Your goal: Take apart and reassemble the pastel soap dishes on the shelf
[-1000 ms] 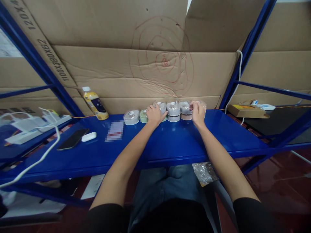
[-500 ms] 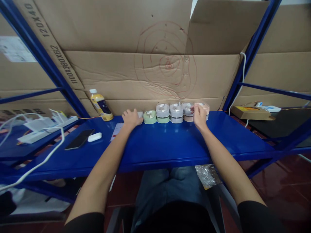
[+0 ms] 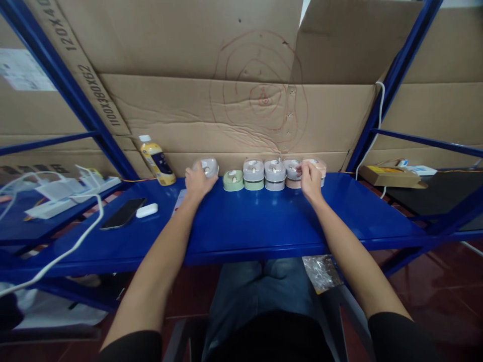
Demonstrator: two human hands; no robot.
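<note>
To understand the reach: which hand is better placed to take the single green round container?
Probably the left hand: it touches the white round container, right beside the green one. The right hand is farther away, at the pink-topped stack, with other stacks between.

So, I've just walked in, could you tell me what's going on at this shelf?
A person is working with both hands at a row of small round lidded containers on a blue metal shelf. Their left hand is on a pale container at the row's left end. Their right hand is at the right end, beside a pinkish container on top of a stack. A single green container sits next to the stacked ones.
</note>
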